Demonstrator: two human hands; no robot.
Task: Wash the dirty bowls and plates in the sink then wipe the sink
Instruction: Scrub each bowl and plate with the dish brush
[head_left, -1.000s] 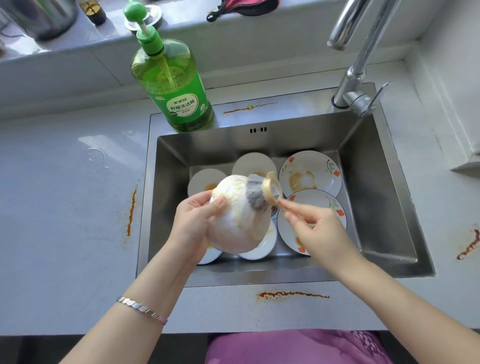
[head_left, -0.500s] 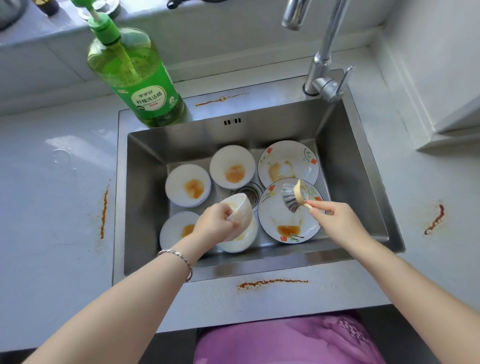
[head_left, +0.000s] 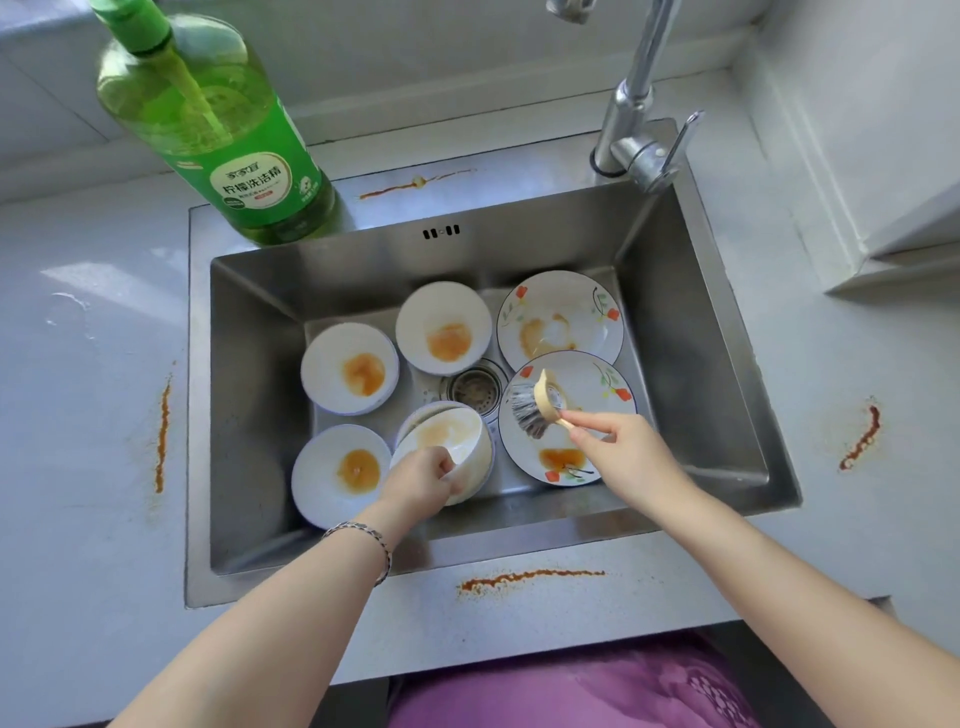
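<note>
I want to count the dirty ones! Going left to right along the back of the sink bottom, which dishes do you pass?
White bowl with an orange stain → second stained bowl → flowered plate smeared brown.

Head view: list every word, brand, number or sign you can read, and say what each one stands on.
"家家宜": small brand line at the top of the white label on the green dish soap bottle.
"柠檬洗洁精": large line across the middle of the same label.
Fine print under that line and the round mark at the label's right edge: too small to read.
Nothing else in view carries readable text.
</note>
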